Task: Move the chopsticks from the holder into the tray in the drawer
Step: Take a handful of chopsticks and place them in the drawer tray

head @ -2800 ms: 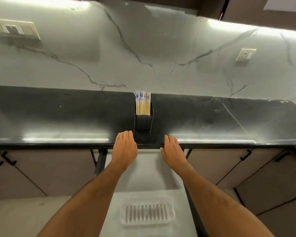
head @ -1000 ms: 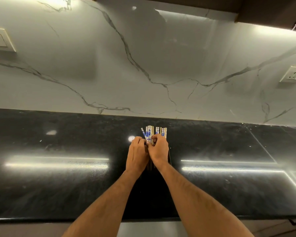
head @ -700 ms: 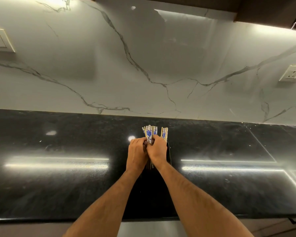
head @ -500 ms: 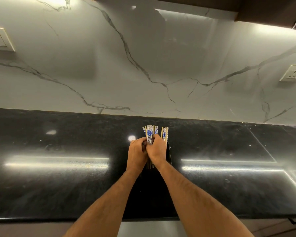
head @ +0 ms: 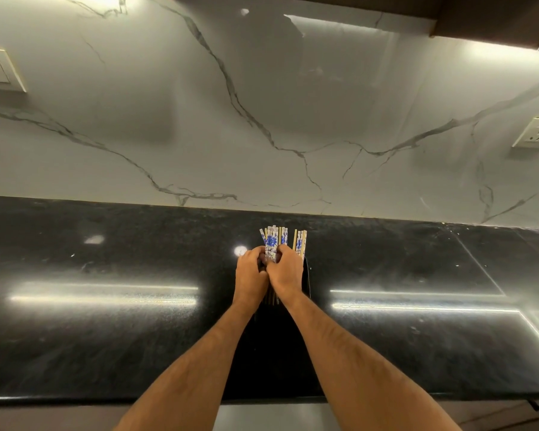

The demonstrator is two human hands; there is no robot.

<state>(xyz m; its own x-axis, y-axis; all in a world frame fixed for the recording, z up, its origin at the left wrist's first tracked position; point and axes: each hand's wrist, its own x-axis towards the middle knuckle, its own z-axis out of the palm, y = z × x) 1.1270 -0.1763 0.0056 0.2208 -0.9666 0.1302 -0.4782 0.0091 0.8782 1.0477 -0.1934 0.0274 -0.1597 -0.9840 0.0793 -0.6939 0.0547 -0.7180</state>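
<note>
Head view shows my left hand (head: 250,276) and right hand (head: 286,273) side by side, both curled around the chopsticks (head: 277,242), which stand upright in the holder (head: 307,279) on the counter (head: 106,306). Their long axis runs up past my knuckles, so I judge a straight lift clears the holder. Drawer and tray are out of view.

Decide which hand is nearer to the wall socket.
Right. The right hand grips the chopsticks on the side toward the socket, which is far off to the right on the wall. The left hand is beside it, one hand farther away.
</note>
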